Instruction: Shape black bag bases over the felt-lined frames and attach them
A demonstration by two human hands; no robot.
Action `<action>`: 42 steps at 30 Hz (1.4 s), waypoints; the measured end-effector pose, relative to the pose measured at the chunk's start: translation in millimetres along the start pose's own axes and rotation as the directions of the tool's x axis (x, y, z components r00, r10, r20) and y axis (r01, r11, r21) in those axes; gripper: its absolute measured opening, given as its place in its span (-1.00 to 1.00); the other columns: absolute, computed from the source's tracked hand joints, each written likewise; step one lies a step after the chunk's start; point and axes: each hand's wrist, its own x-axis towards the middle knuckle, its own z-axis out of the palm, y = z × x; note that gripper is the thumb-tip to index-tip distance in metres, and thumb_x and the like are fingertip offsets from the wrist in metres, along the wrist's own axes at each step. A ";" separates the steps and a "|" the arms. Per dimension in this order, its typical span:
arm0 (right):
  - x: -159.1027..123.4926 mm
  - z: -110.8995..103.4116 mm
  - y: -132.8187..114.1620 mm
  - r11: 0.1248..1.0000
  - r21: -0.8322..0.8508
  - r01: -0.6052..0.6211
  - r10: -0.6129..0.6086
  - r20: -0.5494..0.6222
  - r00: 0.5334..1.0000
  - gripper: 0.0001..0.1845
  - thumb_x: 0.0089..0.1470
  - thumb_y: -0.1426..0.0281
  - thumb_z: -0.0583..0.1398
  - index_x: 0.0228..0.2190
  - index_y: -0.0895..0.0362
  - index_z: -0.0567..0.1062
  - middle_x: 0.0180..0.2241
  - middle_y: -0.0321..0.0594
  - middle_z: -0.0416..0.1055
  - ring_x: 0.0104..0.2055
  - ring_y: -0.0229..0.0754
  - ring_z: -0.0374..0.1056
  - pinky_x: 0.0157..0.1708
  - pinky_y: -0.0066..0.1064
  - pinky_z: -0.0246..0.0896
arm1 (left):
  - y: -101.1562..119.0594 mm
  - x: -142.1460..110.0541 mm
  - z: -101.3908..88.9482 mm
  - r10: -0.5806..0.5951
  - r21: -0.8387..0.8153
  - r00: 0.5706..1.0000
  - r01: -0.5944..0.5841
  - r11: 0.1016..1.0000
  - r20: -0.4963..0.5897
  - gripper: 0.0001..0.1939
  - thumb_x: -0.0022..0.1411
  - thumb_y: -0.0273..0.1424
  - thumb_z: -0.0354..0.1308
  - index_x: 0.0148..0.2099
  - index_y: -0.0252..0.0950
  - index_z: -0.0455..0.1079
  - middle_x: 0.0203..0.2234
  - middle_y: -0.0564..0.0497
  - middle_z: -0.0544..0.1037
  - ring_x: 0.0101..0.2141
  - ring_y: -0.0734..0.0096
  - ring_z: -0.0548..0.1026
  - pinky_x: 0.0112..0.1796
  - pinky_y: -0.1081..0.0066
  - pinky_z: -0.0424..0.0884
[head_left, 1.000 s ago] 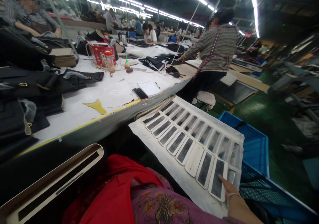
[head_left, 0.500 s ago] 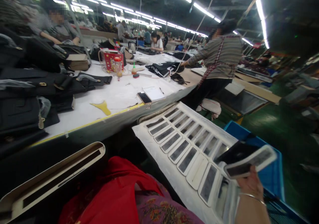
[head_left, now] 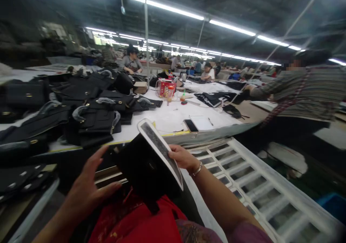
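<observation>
My right hand [head_left: 182,157] is closed on a white oblong template [head_left: 159,147] with a grey middle, and a black leather piece [head_left: 144,171] hangs under it, held up in front of me over my red lap cloth [head_left: 140,221]. Left of that black piece, my left hand [head_left: 90,187] is raised with fingers spread and holds nothing. To the right lies a white board [head_left: 259,189] with rows of oblong cut-outs.
A long white worktable [head_left: 164,122] carries black bags [head_left: 89,111], a phone [head_left: 190,125], a notepad and a red box [head_left: 166,88]. A person in a striped top [head_left: 305,91] stands at right. Other workers sit far back.
My right hand has carried the template and black piece from the board's right end to the left, in front of me. My left hand has come into view. The camera has turned left.
</observation>
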 end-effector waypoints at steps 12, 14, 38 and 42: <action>92.7 30.4 11.4 0.688 -0.700 0.194 -0.133 0.141 0.981 -0.06 -0.05 -0.03 0.17 0.23 0.16 0.03 0.25 0.01 -0.03 0.26 0.04 -0.05 0.22 -0.13 -0.17 | -56.6 36.9 1.4 -0.319 -0.490 0.947 0.269 0.829 -0.020 -0.66 -0.03 -0.18 0.27 -0.29 -0.28 0.32 -0.82 0.21 0.28 -0.79 0.58 0.22 -0.74 0.63 0.13; 95.0 40.2 9.0 0.587 -0.797 0.142 -0.168 0.052 0.984 0.14 -0.18 -0.03 0.26 0.26 0.18 -0.10 0.24 0.09 -0.02 0.24 0.11 -0.01 0.18 -0.07 -0.10 | -58.5 40.0 -0.1 -0.325 -0.514 0.940 0.228 0.827 -0.107 -0.70 -0.01 -0.20 0.26 -0.31 -0.28 0.33 -0.81 0.21 0.29 -0.78 0.59 0.24 -0.73 0.63 0.16; 118.6 90.3 6.2 0.254 -0.927 0.277 -0.317 0.191 0.929 0.16 -0.17 0.18 0.26 0.27 0.19 -0.28 0.12 0.11 0.14 0.10 0.17 0.19 -0.01 -0.05 0.20 | -83.5 10.5 -32.5 -0.179 -0.256 0.923 0.093 0.962 -0.341 -0.74 0.08 -0.27 0.22 -0.20 -0.27 0.35 -0.68 0.16 0.46 -0.64 0.46 0.47 -0.53 0.52 0.37; 125.5 92.1 4.7 0.206 -0.929 0.306 -0.326 0.230 0.917 0.13 -0.17 0.18 0.25 0.27 0.19 -0.23 0.09 0.10 0.17 0.08 0.19 0.19 -0.05 -0.05 0.24 | -91.5 13.0 -40.2 -0.187 -0.189 0.931 0.131 0.973 -0.315 -0.67 0.05 -0.25 0.25 -0.15 -0.28 0.35 -0.64 0.13 0.50 -0.58 0.39 0.51 -0.48 0.48 0.40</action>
